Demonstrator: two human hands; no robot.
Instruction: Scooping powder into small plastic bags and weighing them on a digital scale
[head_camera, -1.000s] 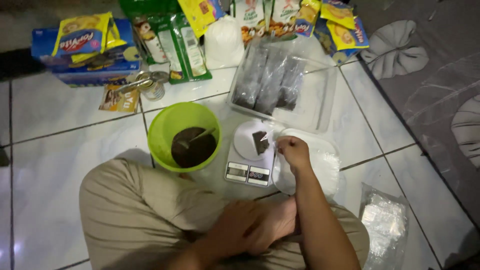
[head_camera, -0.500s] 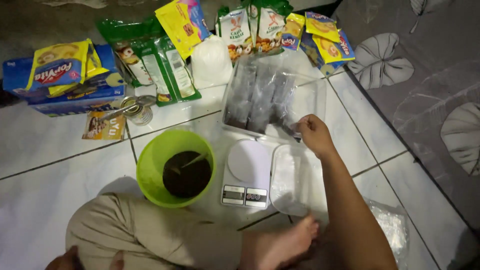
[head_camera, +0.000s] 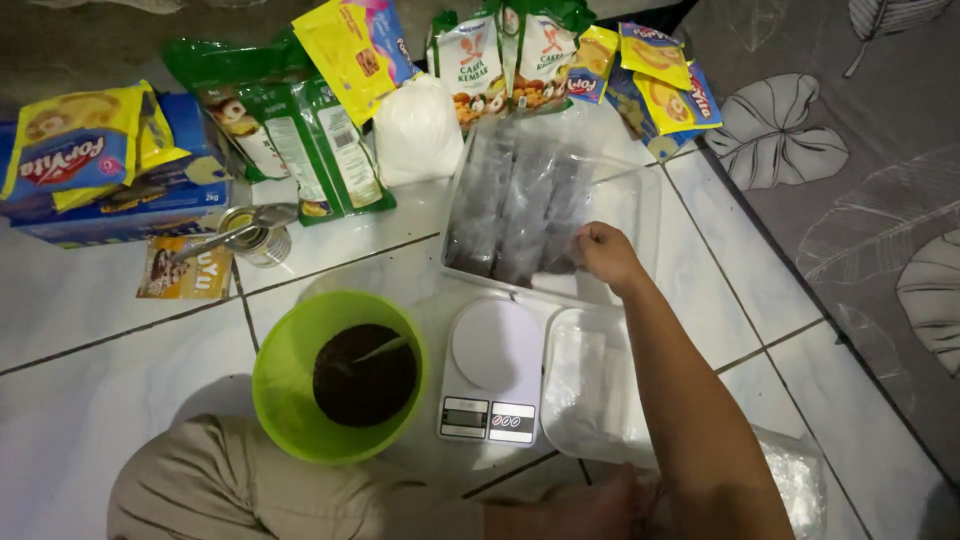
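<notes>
My right hand (head_camera: 605, 255) reaches into a clear plastic container (head_camera: 645, 205) and rests with curled fingers against the rows of dark pieces (head_camera: 520, 215) inside. What the fingers enclose is hidden. Just in front of the container, a white kitchen scale (head_camera: 490, 372) stands with a bare platform. Left of the scale, a green bowl (head_camera: 275, 375) holds a dark mix (head_camera: 362, 378) with a spoon (head_camera: 382, 348) lying in it. My left hand is out of view. My trouser leg (head_camera: 230, 490) and foot (head_camera: 600, 505) show at the bottom.
A clear shallow tray (head_camera: 590, 390) lies right of the scale. Packets (head_camera: 350, 50), a white bag (head_camera: 415, 130), a blue box (head_camera: 130, 205) and an open tin (head_camera: 255, 238) line the far side. A grey leaf-patterned mat (head_camera: 850, 190) lies right, with a plastic bag (head_camera: 800, 470) in front of it.
My right hand took a dark piece off the scale and carried it away to the clear container. The scale's platform now stands bare. My left hand has left the view.
</notes>
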